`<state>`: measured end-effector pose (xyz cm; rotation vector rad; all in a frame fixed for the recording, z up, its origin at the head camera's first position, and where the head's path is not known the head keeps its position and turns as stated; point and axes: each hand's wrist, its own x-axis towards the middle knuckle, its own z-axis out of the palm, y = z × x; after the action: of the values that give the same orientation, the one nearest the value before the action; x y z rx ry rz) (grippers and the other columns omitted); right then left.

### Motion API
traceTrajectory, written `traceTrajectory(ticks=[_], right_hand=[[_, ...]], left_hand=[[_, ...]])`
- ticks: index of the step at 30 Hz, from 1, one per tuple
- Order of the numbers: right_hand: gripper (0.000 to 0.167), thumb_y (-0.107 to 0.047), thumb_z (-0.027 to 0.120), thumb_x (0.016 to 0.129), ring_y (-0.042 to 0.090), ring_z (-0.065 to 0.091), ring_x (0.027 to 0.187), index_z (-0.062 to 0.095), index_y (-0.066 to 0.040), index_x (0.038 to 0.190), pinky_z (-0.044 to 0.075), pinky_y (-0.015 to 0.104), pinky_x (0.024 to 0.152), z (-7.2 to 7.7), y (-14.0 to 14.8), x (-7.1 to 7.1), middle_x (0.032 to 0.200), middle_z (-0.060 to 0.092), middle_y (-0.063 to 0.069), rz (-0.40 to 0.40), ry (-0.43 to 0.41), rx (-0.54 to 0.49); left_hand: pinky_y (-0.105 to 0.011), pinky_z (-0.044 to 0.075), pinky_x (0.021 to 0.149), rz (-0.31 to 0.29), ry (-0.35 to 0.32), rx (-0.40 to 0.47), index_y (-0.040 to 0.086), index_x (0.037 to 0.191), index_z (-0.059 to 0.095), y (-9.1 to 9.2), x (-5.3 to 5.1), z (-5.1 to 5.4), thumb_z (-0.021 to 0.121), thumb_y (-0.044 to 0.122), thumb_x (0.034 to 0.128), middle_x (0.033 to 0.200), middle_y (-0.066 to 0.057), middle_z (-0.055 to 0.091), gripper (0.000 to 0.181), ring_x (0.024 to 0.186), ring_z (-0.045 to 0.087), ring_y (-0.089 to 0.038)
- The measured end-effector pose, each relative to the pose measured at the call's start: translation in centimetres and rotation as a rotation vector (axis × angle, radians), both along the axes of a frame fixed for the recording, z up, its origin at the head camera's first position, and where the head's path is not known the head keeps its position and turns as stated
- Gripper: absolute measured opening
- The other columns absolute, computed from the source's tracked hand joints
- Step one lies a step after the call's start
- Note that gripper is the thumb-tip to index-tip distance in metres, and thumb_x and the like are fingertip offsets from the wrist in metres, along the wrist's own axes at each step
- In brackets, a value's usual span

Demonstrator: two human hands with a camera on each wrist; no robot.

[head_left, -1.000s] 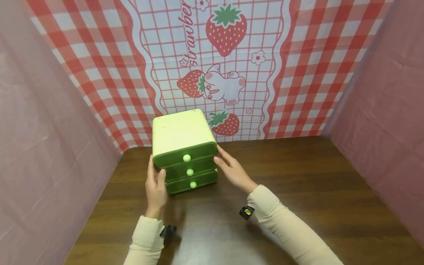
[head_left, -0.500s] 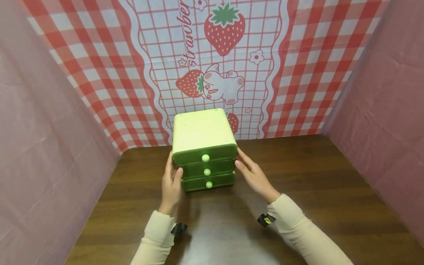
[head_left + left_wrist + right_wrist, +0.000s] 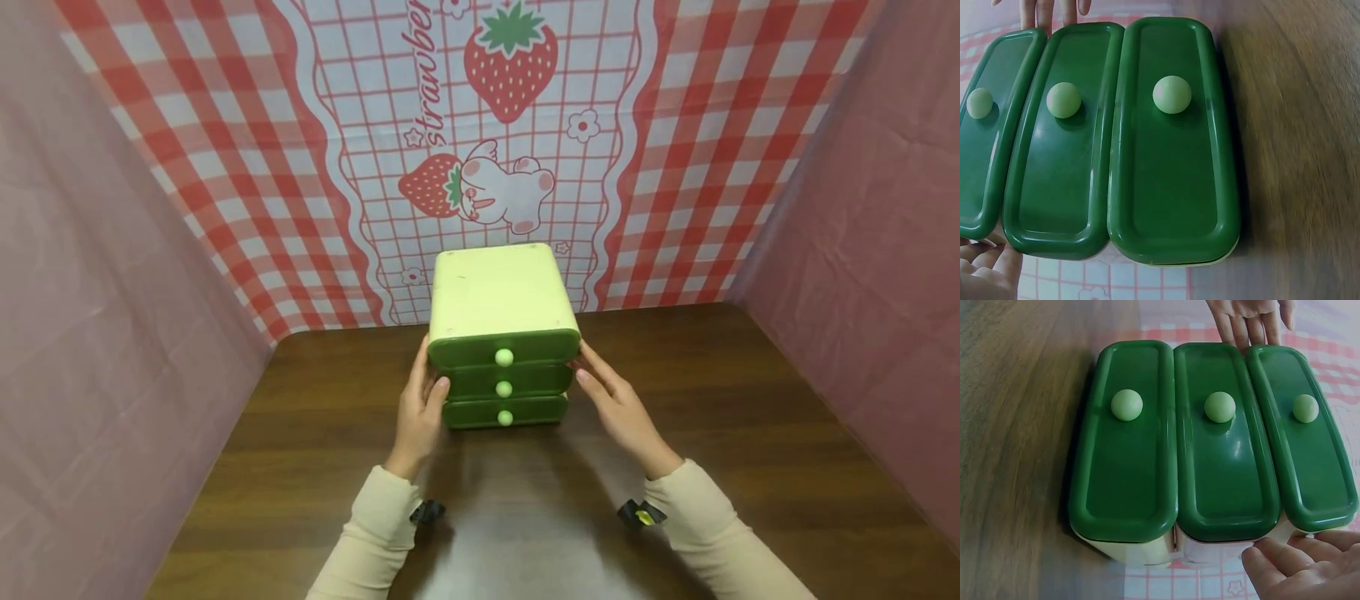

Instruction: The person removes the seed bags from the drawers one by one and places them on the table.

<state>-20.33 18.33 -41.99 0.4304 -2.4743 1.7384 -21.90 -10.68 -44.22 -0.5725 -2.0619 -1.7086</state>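
Note:
A small three-drawer storage box [image 3: 504, 292] stands upright on the table, with a pale yellow-green top, dark green drawer fronts and round light green knobs. All its drawers look closed. My left hand [image 3: 420, 417] lies against the box's left side, the thumb by the front edge. On the opposite side my right hand [image 3: 622, 417] presses with straight fingers, its thumb near the front corner. Both wrist views look onto the drawer fronts [image 3: 1169, 162], where the right hand's fingers [image 3: 1044, 11] and the left hand's fingers [image 3: 1254, 328] lie flat against the sides.
The brown wooden table [image 3: 712, 417] spreads out around the box. A red-and-white checked cloth with strawberries [image 3: 510, 71] hangs right behind it. Pink cloth walls [image 3: 877, 208] close in the left and right sides.
The storage box has moved to the right across the table between both hands, and it has turned slightly so its front faces me more squarely. Both hands moved along with it.

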Motion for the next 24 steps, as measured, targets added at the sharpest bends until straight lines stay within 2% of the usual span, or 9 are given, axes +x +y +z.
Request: traceTrajectory(ticks=[3,5,13,17,18,24], right_hand=[[0.053,-0.033,0.041,0.106,0.032,0.04,0.141,0.025,-0.027,0.156,0.034,0.008,0.103,0.0,0.7,0.4,0.155,0.04,0.01,-0.007,-0.006,-0.001],[0.052,-0.033,0.041,0.106,0.031,0.04,0.141,0.025,-0.028,0.156,0.033,0.002,0.099,0.0,1.0,0.6,0.155,0.04,0.01,-0.012,-0.013,-0.007],[0.055,-0.035,0.041,0.106,0.032,0.04,0.141,0.026,-0.02,0.157,0.031,0.001,0.099,0.0,1.5,0.7,0.154,0.04,0.013,-0.018,-0.016,-0.018],[0.055,-0.033,0.042,0.106,0.031,0.042,0.139,0.027,-0.017,0.156,0.033,0.001,0.099,0.1,1.6,0.7,0.154,0.041,0.013,-0.017,-0.006,-0.024],[0.054,-0.033,0.042,0.106,0.029,0.043,0.139,0.028,-0.017,0.156,0.033,0.002,0.1,0.1,1.6,0.8,0.153,0.042,0.013,-0.02,-0.003,-0.026],[0.051,-0.032,0.044,0.105,-0.007,0.049,0.126,0.035,-0.019,0.153,0.037,0.004,0.098,0.6,1.7,1.2,0.148,0.049,0.013,-0.04,0.011,-0.027]], left_hand=[[-0.051,0.031,0.117,-0.012,0.0,-0.006,0.012,0.158,0.019,0.5,0.0,-0.1,0.045,0.005,0.1024,0.162,-0.008,0.024,0.061,0.146,0.03,-0.029],[-0.052,0.031,0.117,-0.021,0.0,-0.008,0.01,0.157,0.019,0.7,0.0,-0.1,0.044,0.005,0.1024,0.162,-0.01,0.024,0.061,0.145,0.031,-0.031],[-0.054,0.03,0.116,-0.018,-0.014,-0.002,0.008,0.157,0.02,1.1,0.2,0.0,0.044,0.007,0.1032,0.162,-0.01,0.025,0.059,0.143,0.033,-0.035],[-0.051,0.03,0.117,-0.022,-0.02,0.009,0.008,0.157,0.02,1.1,0.1,0.0,0.044,0.008,0.1036,0.162,-0.01,0.025,0.058,0.144,0.032,-0.032],[-0.05,0.031,0.116,-0.019,-0.023,0.009,0.009,0.157,0.021,1.1,0.1,0.1,0.044,0.008,0.1038,0.162,-0.009,0.026,0.058,0.145,0.032,-0.03],[-0.05,0.034,0.116,0.047,-0.044,-0.009,0.012,0.155,0.028,1.0,0.1,0.6,0.045,0.013,0.1044,0.159,-0.008,0.032,0.053,0.145,0.031,-0.023]])
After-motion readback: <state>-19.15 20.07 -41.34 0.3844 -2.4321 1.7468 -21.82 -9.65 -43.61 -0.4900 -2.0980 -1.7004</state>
